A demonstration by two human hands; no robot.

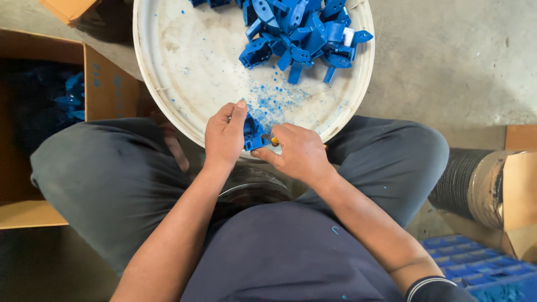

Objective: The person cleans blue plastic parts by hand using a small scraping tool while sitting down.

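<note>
Looks like the trimming step on 1 small blue plastic part point(253, 134), held over the near rim of the big white tub lid point(168, 84) resting across the lap. The left hand point(225, 137) has it pinched, thumb and fingers curled tight around the piece. The right hand point(299, 154) is closed on a small tool with a yellowish bit point(274, 141) showing at the part; can't tell exactly what it is. Blue shavings point(274, 103) are scattered on the lid just above. My guess: the next move needs a steady grip and a careful scrape along the edge. Counts: 1 part in hand, 1 heap of blue parts point(305, 33) at the lid's far side (too tangled to count), 1 cardboard box point(106, 84) on the left with more blue parts.
</note>
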